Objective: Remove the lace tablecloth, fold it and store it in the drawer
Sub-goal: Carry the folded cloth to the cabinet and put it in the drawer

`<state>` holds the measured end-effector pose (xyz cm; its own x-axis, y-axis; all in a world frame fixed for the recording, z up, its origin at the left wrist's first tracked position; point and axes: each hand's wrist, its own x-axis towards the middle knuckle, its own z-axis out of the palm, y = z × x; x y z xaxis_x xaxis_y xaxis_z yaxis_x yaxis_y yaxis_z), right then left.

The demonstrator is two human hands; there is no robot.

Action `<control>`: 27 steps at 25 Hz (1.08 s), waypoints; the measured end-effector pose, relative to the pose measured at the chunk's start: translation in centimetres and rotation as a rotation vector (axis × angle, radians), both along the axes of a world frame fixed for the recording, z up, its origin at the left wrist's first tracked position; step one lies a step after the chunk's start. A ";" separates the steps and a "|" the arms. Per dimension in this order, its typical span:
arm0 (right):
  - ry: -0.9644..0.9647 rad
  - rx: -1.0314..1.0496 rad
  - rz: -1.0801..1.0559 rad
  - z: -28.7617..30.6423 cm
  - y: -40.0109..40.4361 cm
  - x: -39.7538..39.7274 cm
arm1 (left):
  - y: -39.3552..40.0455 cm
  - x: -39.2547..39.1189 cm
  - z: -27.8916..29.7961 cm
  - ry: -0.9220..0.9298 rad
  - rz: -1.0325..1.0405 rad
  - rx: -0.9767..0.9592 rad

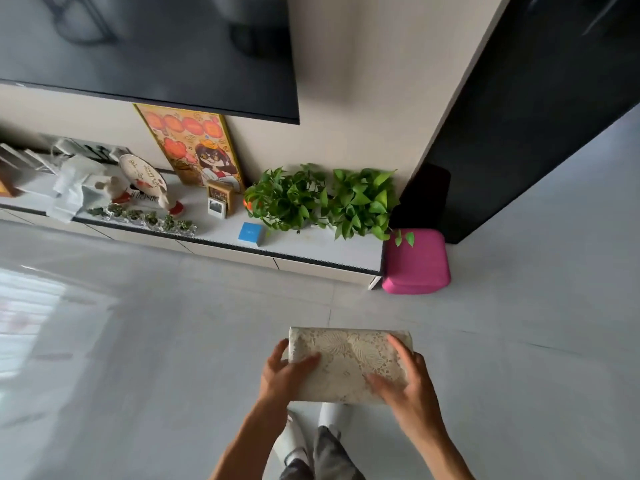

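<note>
The cream lace tablecloth is folded into a thick rectangular bundle, carried in the air above the floor in the lower middle of the view. My left hand grips its left end, thumb on top and fingers underneath. My right hand holds the right end, with the fingers spread over the top and side. A low white TV cabinet with flat drawer fronts stands ahead along the wall; its drawers are closed.
The cabinet top holds two green potted plants, a small blue box, picture frames, a decorative plate and figurines. A pink stool sits at the cabinet's right end beside a dark panel. A wall-mounted TV hangs above. Glossy tile floor lies between me and the cabinet.
</note>
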<state>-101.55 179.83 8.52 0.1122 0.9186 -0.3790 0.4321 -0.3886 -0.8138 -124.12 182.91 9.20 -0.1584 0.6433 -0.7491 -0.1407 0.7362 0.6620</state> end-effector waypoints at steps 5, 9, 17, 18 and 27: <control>0.048 -0.117 -0.004 -13.0 6.9 -3.4 | 6.6 -3.8 -12.5 -0.025 -0.047 -0.112; 0.028 -0.166 -0.101 -29.5 10.8 -6.4 | 11.3 -6.5 -29.6 -0.043 -0.133 -0.090; 0.044 -0.193 -0.243 -59.5 17.6 -10.0 | 20.3 -12.1 -56.8 0.011 -0.333 0.051; 0.096 -0.201 -0.369 -62.1 19.6 -9.8 | 21.5 -13.1 -58.0 0.024 -0.393 0.064; 1.292 -0.256 -0.919 -71.6 32.8 -10.9 | 25.4 -18.6 -59.5 -0.012 -0.746 0.262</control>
